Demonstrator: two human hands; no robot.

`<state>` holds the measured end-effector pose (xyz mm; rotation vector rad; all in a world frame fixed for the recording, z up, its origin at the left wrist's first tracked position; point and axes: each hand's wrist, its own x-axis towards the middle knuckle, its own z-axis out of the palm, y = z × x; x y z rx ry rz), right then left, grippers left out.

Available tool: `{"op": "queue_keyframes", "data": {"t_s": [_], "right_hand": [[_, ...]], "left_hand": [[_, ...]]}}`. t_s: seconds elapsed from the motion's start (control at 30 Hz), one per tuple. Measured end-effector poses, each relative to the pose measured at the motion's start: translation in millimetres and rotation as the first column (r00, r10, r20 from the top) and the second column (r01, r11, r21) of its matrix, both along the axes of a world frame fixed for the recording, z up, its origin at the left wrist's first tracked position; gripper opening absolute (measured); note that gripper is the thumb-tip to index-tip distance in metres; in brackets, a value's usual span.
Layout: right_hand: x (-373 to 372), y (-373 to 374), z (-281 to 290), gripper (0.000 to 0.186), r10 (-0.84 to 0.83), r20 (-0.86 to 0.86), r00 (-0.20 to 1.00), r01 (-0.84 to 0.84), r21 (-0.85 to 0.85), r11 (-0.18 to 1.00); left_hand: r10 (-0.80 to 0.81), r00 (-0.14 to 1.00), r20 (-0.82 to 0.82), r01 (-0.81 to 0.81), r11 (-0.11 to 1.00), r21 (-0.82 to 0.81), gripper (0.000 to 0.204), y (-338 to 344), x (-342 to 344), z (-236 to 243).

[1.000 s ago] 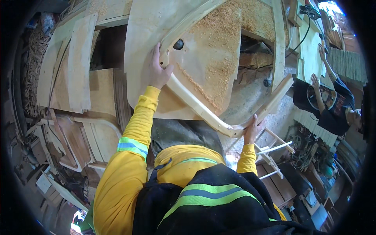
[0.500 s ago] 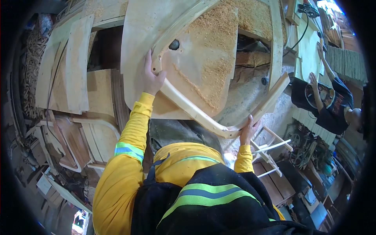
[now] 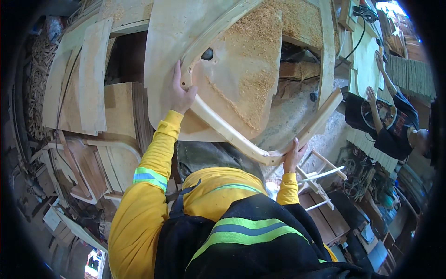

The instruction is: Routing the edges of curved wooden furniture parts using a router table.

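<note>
A curved pale wooden frame piece [image 3: 218, 128] with rounded bends and small holes lies over a plywood panel [image 3: 162, 46] and reaches past its lower right edge. My left hand [image 3: 183, 91] is closed round the piece at its left bend, beside a small hole. My right hand [image 3: 291, 156] grips the same piece near its lower right bend, its fingers wrapped on the outer side. Inside the curve, a board [image 3: 239, 60] is scattered with wood shavings and has a round dark opening [image 3: 207, 54].
Planks [image 3: 93, 74] and a cable lie at the left, above curved wooden frames [image 3: 95, 186]. A co-worker [image 3: 390, 130] at the right has both hands at a pale board [image 3: 360, 65]. A small slatted wooden frame [image 3: 320, 181] stands below my right hand. A power tool [image 3: 362, 14] is at top right.
Both hands and the curved piece have shifted slightly left and down in the view since one second ago, with the grips unchanged. The surroundings shifted slightly left as well.
</note>
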<state>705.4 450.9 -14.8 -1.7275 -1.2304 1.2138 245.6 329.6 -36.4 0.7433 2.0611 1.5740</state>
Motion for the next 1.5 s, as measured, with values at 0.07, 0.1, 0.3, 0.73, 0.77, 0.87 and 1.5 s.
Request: {"op": "queue_keyframes", "data": {"t_s": [0.07, 0.1, 0.3, 0.73, 0.77, 0.87, 1.5], "right_hand": [[-1.7, -0.4, 0.6, 0.064, 0.004, 0.006, 1.0, -0.004, 0.003, 1.0], [-2.8, -0.7, 0.5, 0.058, -0.001, 0.035, 0.999, 0.0, 0.023, 1.0], [-3.0, -1.0, 2.5, 0.058, -0.005, 0.035, 0.999, 0.004, 0.024, 1.0], [-15.4, 1.7, 8.7, 0.064, -0.074, -0.032, 0.997, 0.074, -0.006, 0.997], [-15.9, 2.0, 8.5, 0.064, -0.074, -0.033, 0.997, 0.074, -0.007, 0.997], [-12.9, 4.1, 4.8, 0.065, -0.072, -0.044, 0.996, 0.073, 0.006, 0.997], [-20.6, 0.8, 1.4, 0.069, -0.083, 0.214, 0.973, 0.046, 0.173, 0.984]], "left_hand": [[-0.014, 0.995, -0.101, 0.013, 1.0, -0.018, 0.084, 0.3, -0.3, -1.1], [-0.006, 0.999, -0.034, 0.006, 1.0, -0.003, 0.085, 0.7, 0.9, -1.8], [-0.016, 0.998, -0.058, 0.016, 1.0, -0.009, 0.085, 0.6, -1.2, -6.7], [-0.055, 0.981, -0.188, 0.06, 0.998, 0.023, 0.069, 25.7, -12.9, -7.1], [-0.055, 0.981, -0.188, 0.06, 0.998, 0.022, 0.069, 28.8, -14.5, -7.7], [-0.066, 0.972, -0.224, 0.067, 0.998, 0.0, 0.066, 35.8, -17.6, -7.8], [-0.064, 0.945, -0.319, 0.052, 0.998, -0.045, 0.051, 61.9, -28.3, -14.6]]}}
